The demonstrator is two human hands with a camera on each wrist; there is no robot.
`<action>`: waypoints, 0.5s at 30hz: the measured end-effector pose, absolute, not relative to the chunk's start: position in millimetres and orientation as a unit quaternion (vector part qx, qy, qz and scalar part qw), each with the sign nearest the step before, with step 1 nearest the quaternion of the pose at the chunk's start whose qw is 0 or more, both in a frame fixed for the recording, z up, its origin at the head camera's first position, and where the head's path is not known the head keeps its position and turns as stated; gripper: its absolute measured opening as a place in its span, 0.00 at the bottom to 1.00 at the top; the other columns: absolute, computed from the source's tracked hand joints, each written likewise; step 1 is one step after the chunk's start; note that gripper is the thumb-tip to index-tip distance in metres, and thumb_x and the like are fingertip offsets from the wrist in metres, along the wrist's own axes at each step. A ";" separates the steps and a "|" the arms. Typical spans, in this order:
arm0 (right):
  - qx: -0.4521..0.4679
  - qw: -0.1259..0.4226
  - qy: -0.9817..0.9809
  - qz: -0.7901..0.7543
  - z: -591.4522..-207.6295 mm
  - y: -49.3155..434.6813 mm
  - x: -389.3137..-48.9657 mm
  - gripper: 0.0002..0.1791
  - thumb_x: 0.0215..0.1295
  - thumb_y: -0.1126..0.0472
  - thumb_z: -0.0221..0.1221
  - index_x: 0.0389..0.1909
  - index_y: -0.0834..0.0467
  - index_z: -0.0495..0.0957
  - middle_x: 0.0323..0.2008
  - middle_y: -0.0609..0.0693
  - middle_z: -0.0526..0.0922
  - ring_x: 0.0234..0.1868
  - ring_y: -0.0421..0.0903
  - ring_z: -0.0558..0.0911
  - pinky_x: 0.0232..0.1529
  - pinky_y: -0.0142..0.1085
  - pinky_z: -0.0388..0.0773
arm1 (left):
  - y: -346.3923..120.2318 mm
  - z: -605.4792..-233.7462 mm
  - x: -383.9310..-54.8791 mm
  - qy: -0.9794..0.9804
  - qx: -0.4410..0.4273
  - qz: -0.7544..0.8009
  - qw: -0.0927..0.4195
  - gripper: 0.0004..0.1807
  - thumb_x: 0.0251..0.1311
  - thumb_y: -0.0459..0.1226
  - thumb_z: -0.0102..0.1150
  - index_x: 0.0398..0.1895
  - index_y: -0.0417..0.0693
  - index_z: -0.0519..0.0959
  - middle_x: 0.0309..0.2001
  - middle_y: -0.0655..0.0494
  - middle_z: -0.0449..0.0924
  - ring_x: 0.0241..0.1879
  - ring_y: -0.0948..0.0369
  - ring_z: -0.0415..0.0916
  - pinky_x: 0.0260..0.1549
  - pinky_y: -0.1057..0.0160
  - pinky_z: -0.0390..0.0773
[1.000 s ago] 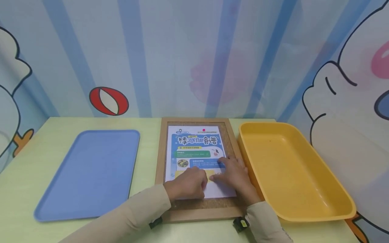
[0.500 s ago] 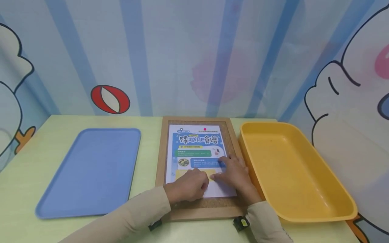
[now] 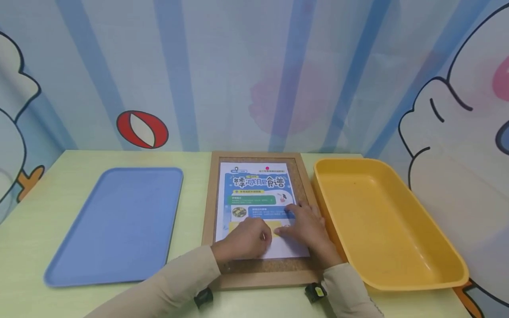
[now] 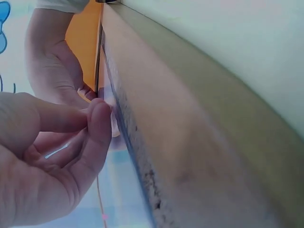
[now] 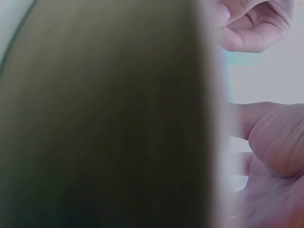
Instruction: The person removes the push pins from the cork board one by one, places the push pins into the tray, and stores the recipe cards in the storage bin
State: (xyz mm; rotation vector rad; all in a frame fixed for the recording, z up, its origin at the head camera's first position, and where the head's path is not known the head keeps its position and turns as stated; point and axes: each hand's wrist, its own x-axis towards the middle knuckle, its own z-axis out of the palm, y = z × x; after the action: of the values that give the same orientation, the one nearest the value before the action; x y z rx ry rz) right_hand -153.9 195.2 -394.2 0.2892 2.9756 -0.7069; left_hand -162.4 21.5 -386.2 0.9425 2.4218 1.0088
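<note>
A printed poster (image 3: 258, 190) lies on a wood-framed cork board (image 3: 274, 265). Two pushpins mark its top edge, one pale pushpin (image 3: 236, 168) and one red pushpin (image 3: 267, 168). Over the poster's lower part, my left hand (image 3: 247, 238) has its fingers curled, thumb and fingertip pinched together. Between them is something small and pin-like, nearly hidden; its exact kind is unclear. My right hand (image 3: 306, 225) rests on the poster's right side, fingers spread. In the left wrist view, the pinching left hand (image 4: 61, 142) is beside the board's edge (image 4: 156, 95); the right hand (image 4: 54, 61) is beyond.
A blue tray (image 3: 119, 225) lies to the left of the board. The yellow bin (image 3: 391, 225) stands close against the board's right side. A striped, cartoon-printed backdrop (image 3: 226, 75) rises behind the pale table (image 3: 191, 198). The frame blurs much of the right wrist view.
My left hand has turned slightly at the same spot, and a small light spot now shows between its fingers. The right hand stays where it was on the poster.
</note>
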 end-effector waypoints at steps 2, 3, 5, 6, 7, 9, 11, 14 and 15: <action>0.095 0.036 0.967 -0.232 -393.6 194.8 -154.4 0.37 0.51 0.52 0.75 0.62 0.58 0.76 0.73 0.65 0.62 0.67 0.63 0.62 0.66 0.61 0.58 | 20.6 -386.8 -162.6 0.849 0.303 0.382 0.202 0.10 0.50 0.21 0.59 0.20 0.41 0.83 0.16 0.58 0.78 0.17 0.65 0.73 0.19 0.71 0.71; 0.095 0.036 0.967 -0.233 -393.6 194.8 -154.8 0.37 0.51 0.52 0.75 0.62 0.58 0.76 0.73 0.65 0.62 0.67 0.63 0.62 0.66 0.61 0.58 | 20.2 -387.2 -162.6 0.845 0.289 0.396 0.213 0.10 0.50 0.21 0.59 0.20 0.41 0.84 0.16 0.57 0.79 0.17 0.65 0.75 0.19 0.70 0.72; 0.096 0.037 0.967 -0.234 -393.8 195.0 -155.2 0.37 0.51 0.52 0.75 0.62 0.58 0.76 0.73 0.66 0.62 0.68 0.63 0.61 0.66 0.62 0.58 | 19.5 -388.4 -163.0 0.837 0.260 0.422 0.232 0.09 0.52 0.22 0.59 0.21 0.40 0.84 0.17 0.55 0.81 0.17 0.64 0.78 0.20 0.70 0.76; 0.095 0.036 0.967 -0.234 -393.8 195.1 -155.2 0.37 0.51 0.52 0.75 0.63 0.58 0.76 0.74 0.66 0.61 0.68 0.63 0.61 0.66 0.62 0.58 | 19.1 -389.1 -163.4 0.831 0.246 0.436 0.241 0.08 0.53 0.22 0.60 0.23 0.39 0.84 0.18 0.54 0.81 0.18 0.63 0.79 0.21 0.69 0.78; 0.094 0.036 0.967 -0.234 -394.0 195.4 -155.2 0.37 0.51 0.52 0.75 0.63 0.58 0.76 0.74 0.66 0.61 0.68 0.64 0.61 0.66 0.62 0.58 | 18.6 -390.1 -163.6 0.825 0.234 0.451 0.248 0.07 0.54 0.22 0.60 0.24 0.38 0.85 0.19 0.53 0.82 0.19 0.62 0.81 0.22 0.69 0.80; 0.092 0.035 0.967 -0.234 -394.8 196.1 -155.1 0.37 0.50 0.51 0.75 0.63 0.58 0.76 0.74 0.66 0.61 0.68 0.64 0.61 0.65 0.62 0.58 | 17.5 -392.1 -164.3 0.811 0.211 0.478 0.264 0.06 0.56 0.24 0.61 0.25 0.36 0.85 0.21 0.51 0.84 0.20 0.61 0.82 0.24 0.68 0.82; 0.089 0.034 0.968 -0.233 -395.2 196.6 -154.8 0.38 0.50 0.51 0.75 0.63 0.57 0.76 0.74 0.66 0.61 0.68 0.64 0.61 0.65 0.62 0.58 | 16.3 -393.7 -164.6 0.796 0.188 0.503 0.279 0.05 0.58 0.25 0.62 0.27 0.35 0.85 0.23 0.50 0.85 0.22 0.60 0.84 0.26 0.67 0.84; 0.089 0.034 0.968 -0.233 -395.8 196.9 -154.5 0.37 0.51 0.51 0.75 0.63 0.57 0.76 0.74 0.66 0.61 0.69 0.64 0.61 0.66 0.62 0.58 | 15.2 -394.9 -165.5 0.779 0.154 0.531 0.295 0.04 0.60 0.26 0.62 0.30 0.35 0.86 0.25 0.49 0.87 0.24 0.59 0.86 0.28 0.66 0.85; 0.089 0.035 0.968 -0.233 -395.8 197.0 -154.4 0.37 0.51 0.51 0.75 0.63 0.57 0.76 0.74 0.66 0.61 0.69 0.64 0.61 0.67 0.63 0.58 | 15.0 -395.1 -165.6 0.774 0.144 0.539 0.299 0.04 0.60 0.26 0.62 0.31 0.35 0.86 0.26 0.48 0.87 0.25 0.58 0.86 0.29 0.65 0.85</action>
State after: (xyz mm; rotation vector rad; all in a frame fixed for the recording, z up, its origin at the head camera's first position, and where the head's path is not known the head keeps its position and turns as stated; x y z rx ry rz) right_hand -154.4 197.0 -395.8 0.2742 2.9740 -0.7166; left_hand -165.6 15.0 -395.1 0.3825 2.0545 1.4321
